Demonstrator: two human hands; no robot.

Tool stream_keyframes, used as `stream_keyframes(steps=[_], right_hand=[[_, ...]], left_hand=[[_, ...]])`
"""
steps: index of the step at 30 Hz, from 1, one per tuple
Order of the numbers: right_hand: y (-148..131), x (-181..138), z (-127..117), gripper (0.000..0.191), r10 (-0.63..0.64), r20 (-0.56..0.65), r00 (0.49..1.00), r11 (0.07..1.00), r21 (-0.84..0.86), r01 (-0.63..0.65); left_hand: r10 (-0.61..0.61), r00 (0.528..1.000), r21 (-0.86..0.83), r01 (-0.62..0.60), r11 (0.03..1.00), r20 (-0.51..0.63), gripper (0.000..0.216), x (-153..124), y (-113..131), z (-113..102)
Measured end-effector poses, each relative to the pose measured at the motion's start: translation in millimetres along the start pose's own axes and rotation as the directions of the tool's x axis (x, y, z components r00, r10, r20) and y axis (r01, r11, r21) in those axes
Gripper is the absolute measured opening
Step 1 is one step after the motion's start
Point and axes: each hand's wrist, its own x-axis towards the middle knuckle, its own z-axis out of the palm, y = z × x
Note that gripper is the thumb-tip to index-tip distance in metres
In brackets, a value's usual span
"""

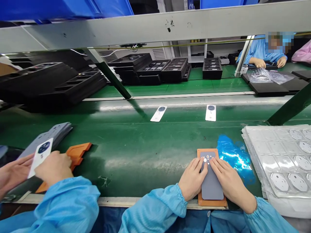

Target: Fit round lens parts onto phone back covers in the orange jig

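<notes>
The grey panel is placed upon the orange jig, at the near edge of the green table. It lies between the two hands and partly under their fingers. By the left hand its upper left side is touched, with fingers and thumb laid on it. By the right hand the upper right side is covered, with fingers extended flat. Both hands are unclenched. Blue film is seen beside the jig, and the clear tray is located farther right.
</notes>
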Motion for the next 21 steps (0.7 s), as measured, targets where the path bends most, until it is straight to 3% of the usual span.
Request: stream_keyframes(steps=[7,16,21], right_hand=[[-2,-6,-3,0.054,0.017,0.010,1.000,1.000,0.023,-0.018],[2,-8,0,0.056,-0.002,0.002,1.000,1.000,0.012,0.002],[5,-10,5,0.060,-0.015,0.022,1.000,1.000,0.024,0.015]], left_hand=[[0.000,1.000,0.084,-0.002,0.997,0.014,0.045,-1,6,0],[0.020,0.999,0.231,-0.008,0.973,-0.050,0.038,2,11,-2],[0.030,1.000,0.246,-0.027,0.969,-0.007,0.036,4,15,-3]])
